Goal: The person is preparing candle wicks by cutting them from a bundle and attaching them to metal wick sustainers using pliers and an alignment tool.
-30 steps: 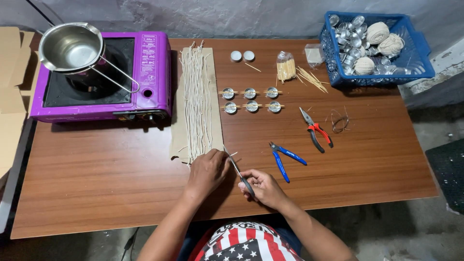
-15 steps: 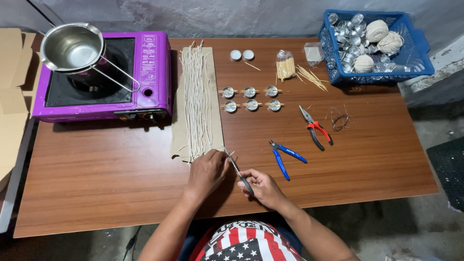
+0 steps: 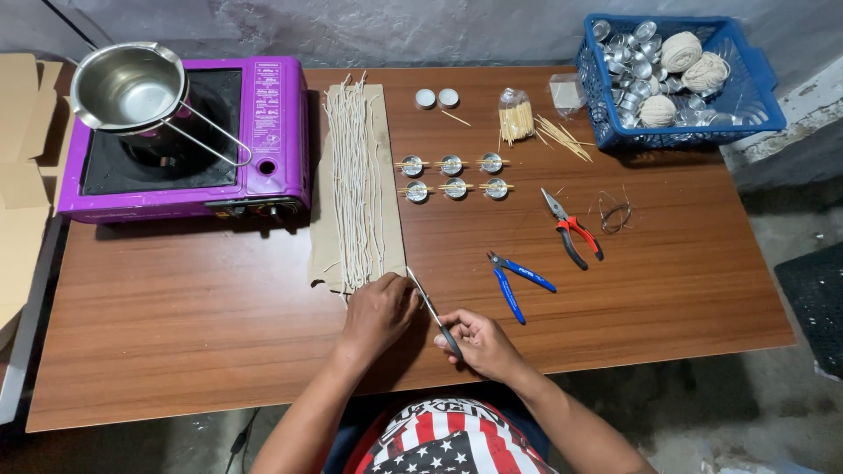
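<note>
Scissors with long thin metal blades and dark handles (image 3: 432,309) lie slanted in the right hand (image 3: 479,342), whose fingers are closed around the handles, just right of the brown cardboard strip (image 3: 327,254) on the wooden counter (image 3: 202,307). Left hand (image 3: 379,313) rests with curled fingers on the near ends of the pale waxed strings (image 3: 356,184) lying along that strip. Blue-handled pliers (image 3: 514,283) lie further right of the strip.
</note>
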